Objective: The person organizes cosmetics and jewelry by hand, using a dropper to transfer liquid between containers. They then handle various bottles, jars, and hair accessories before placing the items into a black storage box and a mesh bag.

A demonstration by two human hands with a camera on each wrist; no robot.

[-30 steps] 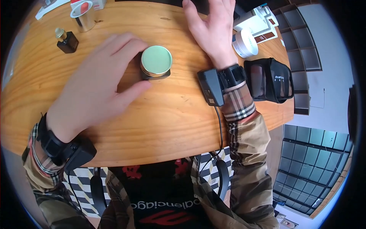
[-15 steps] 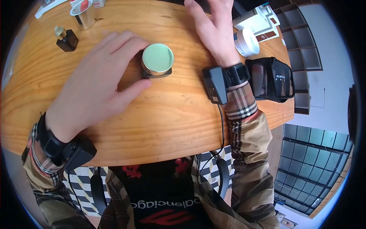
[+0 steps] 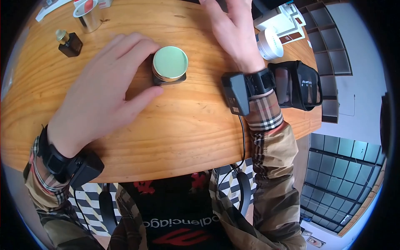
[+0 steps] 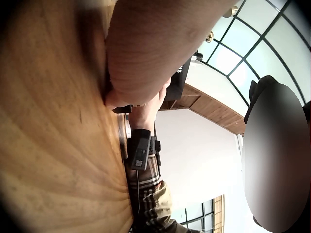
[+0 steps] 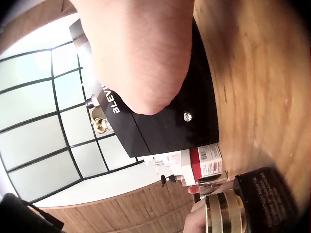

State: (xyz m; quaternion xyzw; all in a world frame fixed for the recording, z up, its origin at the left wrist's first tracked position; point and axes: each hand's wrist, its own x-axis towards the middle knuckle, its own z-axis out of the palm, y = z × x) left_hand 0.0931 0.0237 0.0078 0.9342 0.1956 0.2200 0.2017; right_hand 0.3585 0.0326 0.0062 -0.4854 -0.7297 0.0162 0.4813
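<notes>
A cosmetic jar (image 3: 170, 62) with a round pale green top stands on the wooden table. In the right wrist view its gold-banded lid (image 5: 222, 213) and dark square body (image 5: 267, 199) show. My left hand (image 3: 104, 83) lies just left of the jar, its thumb apart in front and its fingers loosely bent behind. At the far side my right hand (image 3: 237, 39) reaches to a black box (image 5: 175, 128) with white lettering. The right thumb points away from me; the other fingertips are out of frame in the head view and hidden in the right wrist view.
A small dark bottle (image 3: 70, 43) and a silver cup (image 3: 88, 18) stand at the back left. Back right are a white round jar (image 3: 270, 44), white boxes (image 3: 279, 21) and a black pouch (image 3: 296, 85) beside my right wrist. The table's near edge curves before me.
My right hand has moved slightly farther away and to the right, its fingers going out of frame. The left hand stays beside the jar.
</notes>
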